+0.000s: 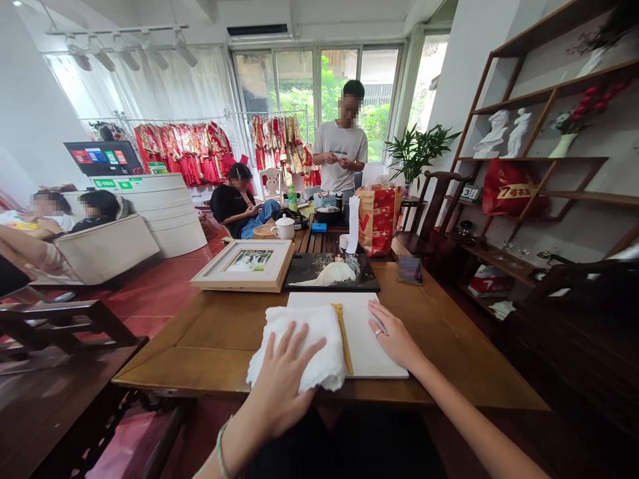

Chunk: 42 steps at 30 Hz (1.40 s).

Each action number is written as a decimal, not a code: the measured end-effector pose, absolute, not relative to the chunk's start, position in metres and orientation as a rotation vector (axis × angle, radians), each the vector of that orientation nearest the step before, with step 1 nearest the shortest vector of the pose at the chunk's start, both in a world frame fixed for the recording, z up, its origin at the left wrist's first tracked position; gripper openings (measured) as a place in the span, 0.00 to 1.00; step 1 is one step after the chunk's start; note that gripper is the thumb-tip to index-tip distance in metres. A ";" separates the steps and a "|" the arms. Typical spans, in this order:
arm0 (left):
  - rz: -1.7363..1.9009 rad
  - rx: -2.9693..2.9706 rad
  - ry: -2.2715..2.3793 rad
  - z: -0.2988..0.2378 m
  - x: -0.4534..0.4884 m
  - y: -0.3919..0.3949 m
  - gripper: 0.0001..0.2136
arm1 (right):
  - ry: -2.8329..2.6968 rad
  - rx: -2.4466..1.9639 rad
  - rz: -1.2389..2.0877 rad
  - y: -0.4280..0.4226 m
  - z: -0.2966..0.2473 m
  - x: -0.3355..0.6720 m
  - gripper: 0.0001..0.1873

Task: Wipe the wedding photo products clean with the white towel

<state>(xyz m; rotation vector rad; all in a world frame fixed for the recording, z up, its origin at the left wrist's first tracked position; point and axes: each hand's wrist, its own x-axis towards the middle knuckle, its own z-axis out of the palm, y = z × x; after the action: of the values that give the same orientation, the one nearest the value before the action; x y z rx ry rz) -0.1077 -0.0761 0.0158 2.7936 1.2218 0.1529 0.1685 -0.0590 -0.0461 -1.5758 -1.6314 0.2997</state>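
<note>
Two bare forearms reach in from the bottom of the head view, the left one angled up and to the right, the right one slanting in from the lower right corner. Left hand [284, 376], with a pale green bracelet [220, 447] at its wrist, lies palm down; right hand [394, 338], wearing a silver-coloured ring [379, 332], also faces down, fingers pointing up and left.

Under the left hand is a folded, fluffy white cloth [327, 369], which covers the left part of a flat, rectangular white panel [372, 352] on the brown wooden table [459, 359]. Along the cloth's right edge, between the hands, a narrow yellow-brown strip [343, 340] lies on the panel.

The left hand's fingers are spread wide and flat on the cloth, without closing around it. The right hand is fairly flat too, its fingers closer together and touching the panel near its right edge; neither hand grips anything that shows.
</note>
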 end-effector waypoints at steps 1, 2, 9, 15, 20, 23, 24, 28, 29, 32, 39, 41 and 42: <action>0.152 2.794 1.245 0.016 -0.102 -0.066 0.30 | -1.629 -1.572 0.301 -0.058 -0.047 0.169 0.21; 0.156 2.796 1.269 0.016 -0.096 -0.054 0.30 | -1.627 -1.572 0.303 -0.058 -0.048 0.169 0.22; 0.224 2.842 1.295 0.015 -0.073 0.015 0.23 | -1.619 -1.600 0.351 -0.053 -0.048 0.169 0.22; 0.290 2.840 1.236 0.016 -0.080 0.016 0.22 | -1.631 -1.577 0.319 -0.051 -0.053 0.175 0.22; 0.252 2.817 1.204 0.003 -0.091 -0.026 0.27 | -1.620 -1.577 0.314 -0.047 -0.062 0.180 0.22; 0.243 2.779 1.191 -0.003 -0.098 -0.059 0.29 | -1.610 -1.575 0.319 -0.046 -0.067 0.182 0.22; 0.246 2.765 1.188 -0.004 -0.101 -0.068 0.29 | -1.607 -1.569 0.320 -0.045 -0.068 0.183 0.21; 0.235 2.707 1.208 -0.002 -0.104 -0.076 0.27 | -1.605 -1.568 0.321 -0.047 -0.068 0.179 0.21; 0.231 2.697 1.229 -0.001 -0.102 -0.071 0.26 | -1.609 -1.572 0.320 -0.048 -0.067 0.178 0.22; 0.243 2.707 1.318 0.004 -0.088 -0.045 0.24 | -1.633 -1.584 0.310 -0.050 -0.063 0.176 0.22; 0.229 2.809 1.244 0.019 -0.045 0.012 0.19 | -1.618 -1.558 0.304 -0.048 -0.062 0.173 0.21; 0.224 2.821 1.203 0.021 -0.034 0.016 0.18 | -1.614 -1.551 0.304 -0.046 -0.064 0.172 0.21; 0.225 2.825 1.195 0.021 -0.028 0.016 0.18 | -1.609 -1.546 0.304 -0.045 -0.065 0.172 0.21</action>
<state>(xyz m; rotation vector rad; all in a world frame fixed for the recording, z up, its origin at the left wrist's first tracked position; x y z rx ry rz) -0.0282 0.0156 0.0206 2.8253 1.1951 0.2248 0.1720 -0.0449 -0.0648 -1.5461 -1.6090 0.3043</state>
